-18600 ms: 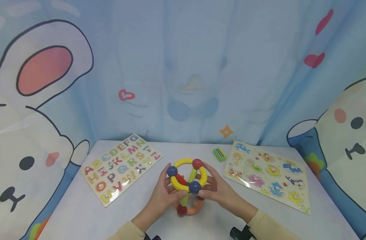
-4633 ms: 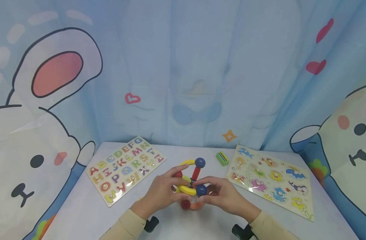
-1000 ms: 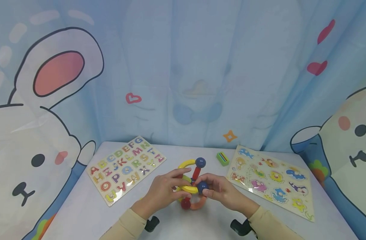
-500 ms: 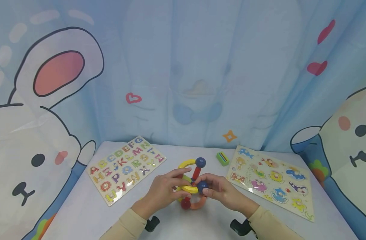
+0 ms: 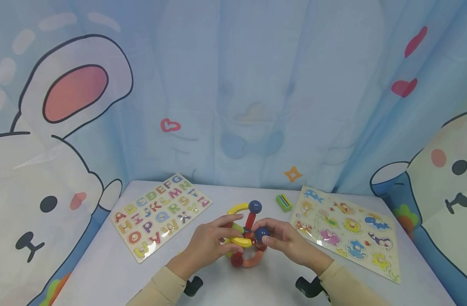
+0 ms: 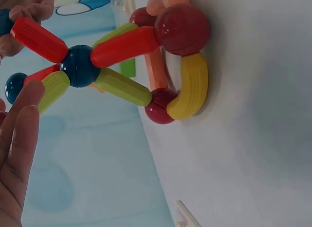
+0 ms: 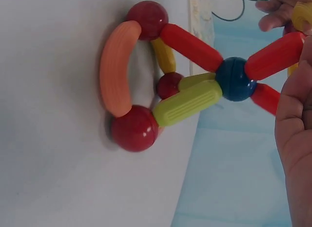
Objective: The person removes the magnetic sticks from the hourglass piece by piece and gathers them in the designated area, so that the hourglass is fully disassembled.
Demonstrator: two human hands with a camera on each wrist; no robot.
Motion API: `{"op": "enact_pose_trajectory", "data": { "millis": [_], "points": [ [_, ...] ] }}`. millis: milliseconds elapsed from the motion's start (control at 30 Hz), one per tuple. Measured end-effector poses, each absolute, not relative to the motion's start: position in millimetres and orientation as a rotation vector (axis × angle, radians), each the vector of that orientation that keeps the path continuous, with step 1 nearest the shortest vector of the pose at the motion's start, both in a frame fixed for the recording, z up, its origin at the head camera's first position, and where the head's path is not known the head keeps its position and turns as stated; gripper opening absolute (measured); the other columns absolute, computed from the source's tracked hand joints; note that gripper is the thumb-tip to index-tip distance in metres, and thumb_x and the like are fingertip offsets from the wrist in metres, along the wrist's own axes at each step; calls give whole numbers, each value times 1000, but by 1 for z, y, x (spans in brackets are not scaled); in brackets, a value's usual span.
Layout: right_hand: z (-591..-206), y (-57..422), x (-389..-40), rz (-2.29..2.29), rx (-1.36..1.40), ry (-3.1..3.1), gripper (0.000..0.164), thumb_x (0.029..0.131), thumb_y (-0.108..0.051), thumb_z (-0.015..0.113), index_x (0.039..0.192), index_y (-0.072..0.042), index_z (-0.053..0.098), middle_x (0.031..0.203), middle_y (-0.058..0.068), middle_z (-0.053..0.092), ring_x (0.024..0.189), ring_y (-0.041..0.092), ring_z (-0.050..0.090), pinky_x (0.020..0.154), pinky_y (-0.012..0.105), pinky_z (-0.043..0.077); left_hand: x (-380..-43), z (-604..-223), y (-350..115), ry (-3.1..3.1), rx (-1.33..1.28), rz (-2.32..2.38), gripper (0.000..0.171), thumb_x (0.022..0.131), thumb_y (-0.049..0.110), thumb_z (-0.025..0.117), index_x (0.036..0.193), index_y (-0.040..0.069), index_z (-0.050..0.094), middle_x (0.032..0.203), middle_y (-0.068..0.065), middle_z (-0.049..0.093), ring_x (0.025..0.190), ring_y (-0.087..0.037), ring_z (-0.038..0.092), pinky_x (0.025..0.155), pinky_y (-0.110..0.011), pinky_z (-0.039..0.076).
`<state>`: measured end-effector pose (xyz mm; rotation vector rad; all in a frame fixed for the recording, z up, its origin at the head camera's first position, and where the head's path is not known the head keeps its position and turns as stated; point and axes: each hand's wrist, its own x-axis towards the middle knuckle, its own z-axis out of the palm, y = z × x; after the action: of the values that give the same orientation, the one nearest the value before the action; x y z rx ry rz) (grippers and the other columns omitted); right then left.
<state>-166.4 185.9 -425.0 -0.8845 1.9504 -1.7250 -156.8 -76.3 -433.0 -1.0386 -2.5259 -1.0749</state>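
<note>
A magnetic stick-and-ball structure stands on the table between the hands. Its base joins red balls (image 7: 135, 128) with curved orange sticks (image 7: 116, 71) and a curved yellow stick (image 6: 194, 85). Straight red and lime sticks meet at a central blue ball (image 7: 236, 79). The left hand (image 5: 209, 239) holds the upper part's left side, at a curved yellow stick (image 5: 241, 242); its fingers hide part of it. Between thumb and fingers, the right hand (image 5: 290, 244) pinches a blue ball (image 5: 261, 234), slightly apart from that yellow stick's end. Another blue ball (image 5: 255, 207) tops the far side.
An alphabet puzzle board (image 5: 160, 216) lies at left, an animal puzzle board (image 5: 332, 238) at right. A green striped block (image 5: 284, 202) sits behind the structure. Black wrist devices (image 5: 309, 287) hang under both sleeves. A printed curtain (image 5: 252, 85) backs the white table.
In the last half second the right hand has moved slightly right with the blue ball, opening a gap from the yellow stick. The left hand stays nearly still.
</note>
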Motion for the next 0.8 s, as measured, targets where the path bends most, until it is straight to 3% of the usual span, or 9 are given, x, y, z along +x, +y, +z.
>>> {"op": "enact_pose_trajectory", "data": {
  "millis": [133, 233, 400, 800],
  "points": [
    [-422, 185, -167, -1726, -869, 1938, 31, 104, -7, 50, 130, 10, 49, 126, 34, 55, 114, 27, 62, 96, 47, 51, -157, -431, -76, -2539, -1044, -1077, 38, 81, 49, 75, 107, 21, 79, 146, 12, 50, 101, -9, 62, 73, -17, 53],
    [-421, 185, -167, -1731, -863, 1943, 32, 104, -7, 50, 131, 10, 48, 126, 34, 55, 116, 34, 60, 95, 49, 51, -157, -431, -77, -2564, -1044, -1081, 39, 80, 49, 74, 107, 21, 79, 146, 13, 49, 105, -9, 61, 74, -17, 52],
    [-422, 187, -167, -1716, -836, 2043, 32, 103, -9, 53, 131, 8, 50, 127, 25, 58, 118, 45, 55, 95, 38, 52, -156, -430, -77, -2580, -1042, -1092, 36, 80, 45, 77, 108, 22, 79, 147, 13, 49, 107, -10, 60, 75, -17, 52],
    [-437, 206, -168, -1628, -647, 2245, 33, 92, -8, 71, 122, -9, 60, 125, 22, 59, 115, 42, 59, 91, 31, 53, -155, -430, -77, -2591, -1029, -1064, 37, 81, 48, 75, 108, 22, 78, 147, 13, 48, 106, -9, 60, 74, -16, 52]
  ]
}}
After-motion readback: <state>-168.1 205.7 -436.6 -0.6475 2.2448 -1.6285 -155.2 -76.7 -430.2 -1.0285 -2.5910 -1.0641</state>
